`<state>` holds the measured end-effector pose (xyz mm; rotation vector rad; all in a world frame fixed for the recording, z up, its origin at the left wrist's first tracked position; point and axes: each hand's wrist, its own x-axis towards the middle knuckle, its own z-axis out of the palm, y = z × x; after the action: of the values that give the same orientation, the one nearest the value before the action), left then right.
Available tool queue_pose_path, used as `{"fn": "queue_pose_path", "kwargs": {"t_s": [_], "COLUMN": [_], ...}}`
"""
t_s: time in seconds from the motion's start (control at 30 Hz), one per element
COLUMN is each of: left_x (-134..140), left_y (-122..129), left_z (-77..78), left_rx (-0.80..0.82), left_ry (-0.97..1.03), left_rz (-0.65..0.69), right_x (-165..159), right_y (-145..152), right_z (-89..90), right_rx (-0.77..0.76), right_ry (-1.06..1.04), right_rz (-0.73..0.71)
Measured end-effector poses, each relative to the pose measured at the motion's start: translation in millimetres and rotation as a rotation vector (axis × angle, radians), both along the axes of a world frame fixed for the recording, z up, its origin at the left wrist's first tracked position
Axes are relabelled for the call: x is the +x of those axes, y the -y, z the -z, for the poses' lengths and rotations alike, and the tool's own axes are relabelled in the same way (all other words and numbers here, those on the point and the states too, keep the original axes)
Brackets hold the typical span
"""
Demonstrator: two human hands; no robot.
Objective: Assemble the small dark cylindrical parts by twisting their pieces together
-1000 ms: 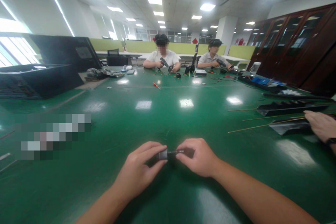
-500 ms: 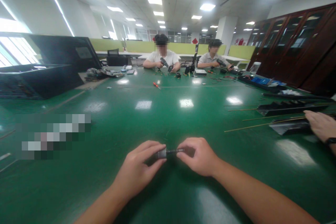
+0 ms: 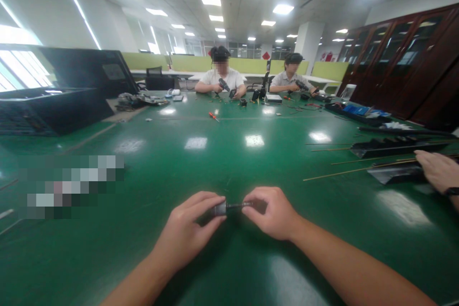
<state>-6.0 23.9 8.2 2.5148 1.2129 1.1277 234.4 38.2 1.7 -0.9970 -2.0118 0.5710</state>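
Note:
My left hand point(image 3: 195, 220) is closed around a short grey cylinder point(image 3: 221, 207), thumb below and fingers above. A thin dark shaft point(image 3: 234, 206) runs from the cylinder's right end toward my right hand point(image 3: 272, 213). The thumb and forefinger of that hand pinch the shaft's far end, where a slightly thicker dark part shows. Both hands are low over the green tabletop point(image 3: 229, 162), close together near the middle. What the cylinder belongs to cannot be made out, since my left fingers cover most of it.
Another person's hand point(image 3: 435, 169) rests by black metal channels point(image 3: 394, 172) and thin brass-coloured rods point(image 3: 335, 175) at right. Across the table, two people handle power drills point(image 3: 224, 84). An orange screwdriver point(image 3: 214, 116) lies mid-table. A large black case point(image 3: 82, 110) stands at left.
Almost nothing differs. My hands are very slightly farther apart, with a little more of the shaft showing between them.

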Motion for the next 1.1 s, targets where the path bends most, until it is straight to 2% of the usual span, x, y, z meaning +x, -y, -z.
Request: {"fn": "queue_pose_path", "kwargs": {"t_s": [1.1], "left_x": [-2.2], "left_y": [-1.5], "left_z": [-1.2], "left_rx": [-0.002], "left_ry": [-0.010], "left_rz": [-0.009], "right_x": [2.2], "right_y": [0.4], "right_z": [-1.8], "right_rx": [-0.004], "right_ry": [-0.018], "right_rz": [0.022]}}
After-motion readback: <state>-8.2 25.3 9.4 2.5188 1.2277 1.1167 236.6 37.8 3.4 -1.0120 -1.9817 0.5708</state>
